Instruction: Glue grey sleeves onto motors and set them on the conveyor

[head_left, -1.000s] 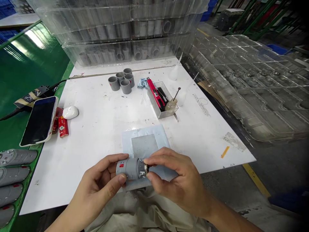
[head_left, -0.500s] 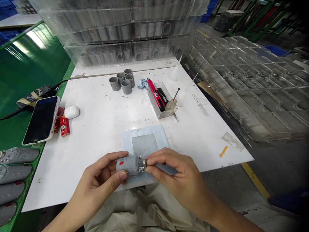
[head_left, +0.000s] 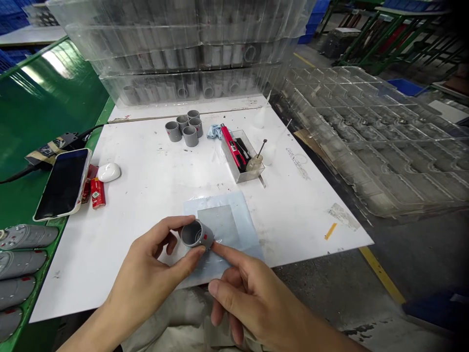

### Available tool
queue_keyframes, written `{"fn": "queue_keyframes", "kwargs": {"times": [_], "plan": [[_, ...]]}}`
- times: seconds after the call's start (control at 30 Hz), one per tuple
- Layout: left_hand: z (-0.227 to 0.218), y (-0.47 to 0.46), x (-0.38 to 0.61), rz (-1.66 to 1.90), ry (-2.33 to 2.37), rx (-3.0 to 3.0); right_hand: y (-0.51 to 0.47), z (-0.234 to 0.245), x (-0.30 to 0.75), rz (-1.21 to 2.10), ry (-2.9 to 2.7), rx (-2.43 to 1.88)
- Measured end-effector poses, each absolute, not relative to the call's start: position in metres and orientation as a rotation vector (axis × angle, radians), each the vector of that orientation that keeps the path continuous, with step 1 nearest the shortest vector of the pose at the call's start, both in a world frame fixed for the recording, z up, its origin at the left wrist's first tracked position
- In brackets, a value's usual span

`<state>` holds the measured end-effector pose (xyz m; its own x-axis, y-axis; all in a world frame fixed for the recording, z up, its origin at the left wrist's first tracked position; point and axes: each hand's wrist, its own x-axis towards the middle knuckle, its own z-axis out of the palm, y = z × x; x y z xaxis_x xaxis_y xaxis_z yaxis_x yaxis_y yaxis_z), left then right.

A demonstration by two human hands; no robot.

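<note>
Right hand (head_left: 251,293) has pulled back, curled grip perhaps hiding something; left hand (head_left: 150,274) pinches grey sleeve (head_left: 196,234).

Five loose grey sleeves (head_left: 190,136), one phone (head_left: 62,183)

Grey sleeve (head_left: 194,233): near wall covered by thumb and forefinger of the left grip (head_left: 146,278); print on its red label too small to read; right grip (head_left: 252,298): palm turned away, forearm cut by the lower edge; grey cylinders (head_left: 22,259) cut by the left edge, count not determinable; contents of the stacked clear trays (head_left: 183,54) blurred behind plastic; red pack (head_left: 96,193) beside the phone (head_left: 62,183): lettering illegible.
</note>
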<state>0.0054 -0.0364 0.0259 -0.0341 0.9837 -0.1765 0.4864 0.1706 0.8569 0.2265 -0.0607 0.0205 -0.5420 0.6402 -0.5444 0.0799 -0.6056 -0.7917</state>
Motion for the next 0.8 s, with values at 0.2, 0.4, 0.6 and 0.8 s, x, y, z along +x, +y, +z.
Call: {"fn": "queue_keyframes", "kwargs": {"times": [0.2, 0.4, 0.6, 0.8], "plan": [[0.021, -0.035, 0.009, 0.776, 1.468, 1.553, -0.044, 0.028, 0.252, 1.618, -1.642, -1.434], [0.003, -0.033, 0.012, 0.878, 1.358, 1.733, 0.032, 0.044, 0.288, 0.746, -1.459, -1.543], [-0.005, -0.032, 0.011, 0.896, 1.251, 1.735, 0.088, 0.051, 0.288, 0.541, -1.668, -1.635], [-0.012, -0.031, 0.01, 0.9, 1.236, 1.626, 0.09, 0.051, 0.287, 0.396, -1.623, -1.575]]}}
